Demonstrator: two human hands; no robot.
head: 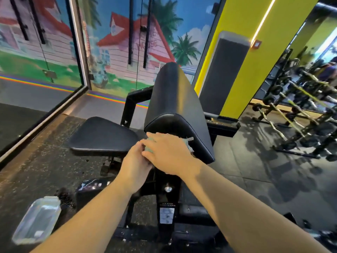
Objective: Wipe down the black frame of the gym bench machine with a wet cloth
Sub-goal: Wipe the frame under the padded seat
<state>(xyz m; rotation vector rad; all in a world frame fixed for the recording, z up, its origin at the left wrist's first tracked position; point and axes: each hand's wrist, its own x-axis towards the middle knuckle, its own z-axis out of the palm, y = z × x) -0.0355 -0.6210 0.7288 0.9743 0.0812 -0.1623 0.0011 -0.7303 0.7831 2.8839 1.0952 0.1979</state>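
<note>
— Start at the fingers; what do they have?

— The right hand [168, 155] lies flat, fingers straight and together, pressing a pale green cloth [188, 143] against the lower end of the angled black pad [175, 106], at the centre of the frame; a frayed corner of the cloth sticks out to the right of the knuckles. The left hand [135, 166] sits just beside it, lower left, its fingers [140, 148] curled at the cloth's near edge; whether they actually pinch the fabric I cannot tell, since the right hand covers the spot.

— And the frame itself?

— The black frame [165, 203] runs down below both hands as an upright post with a silver knob [168, 189] and a white label [166, 215]; another arm of it bends behind the pad, above centre. The flat seat pad [102, 134] lies left of the hands, apart from them.

— Around that?

— A clear plastic tray [36, 220] rests on the speckled rubber floor [45, 152] at lower left; a mirror [36, 42] and a painted mural [136, 42] fill the top; a yellow pillar [255, 61] stands upper right, with racks of barbells [300, 106] at the right edge.
</note>
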